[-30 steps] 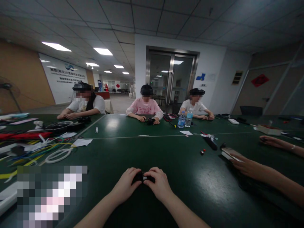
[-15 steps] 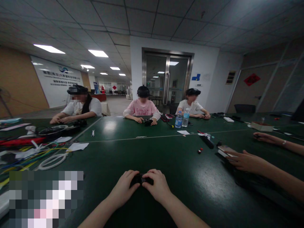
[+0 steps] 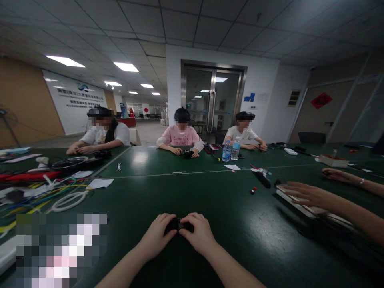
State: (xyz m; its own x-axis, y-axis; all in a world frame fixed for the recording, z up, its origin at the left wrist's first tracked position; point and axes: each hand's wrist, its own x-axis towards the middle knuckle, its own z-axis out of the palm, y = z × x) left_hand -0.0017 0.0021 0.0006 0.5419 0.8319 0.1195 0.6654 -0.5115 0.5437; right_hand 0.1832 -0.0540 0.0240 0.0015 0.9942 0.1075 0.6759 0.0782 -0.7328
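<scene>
Dim office space surrounds a long dark-green worktop point(image 3: 168, 192), its surface catching a pale glare on the right, with metal-framed glass doors point(image 3: 210, 100) behind and lit ceiling panels point(image 3: 126, 67) up to the left. Three people in dark headgear sit along the far side; near the one on the right stand two water bottles point(image 3: 226, 152). To the left I see tangled cables, a coiled white cable point(image 3: 69, 201) and a white sheet point(image 3: 101, 183).

At the near side, centred on the worktop, the wearer's left hand point(image 3: 157, 232) and right hand point(image 3: 199, 230) face each other around a small black object point(image 3: 180, 224). Fingers of both hands are clamped on it, the left on one end and the right on the other; they hide much of it, so I can't tell what it is.

Compared with half a second ago, that grip looks the same. What has changed is over on the right: a co-worker's hand point(image 3: 309, 196), then at the edge of a flat white-sided box point(image 3: 295, 202), now lies across its top, and more of the box shows.
</scene>
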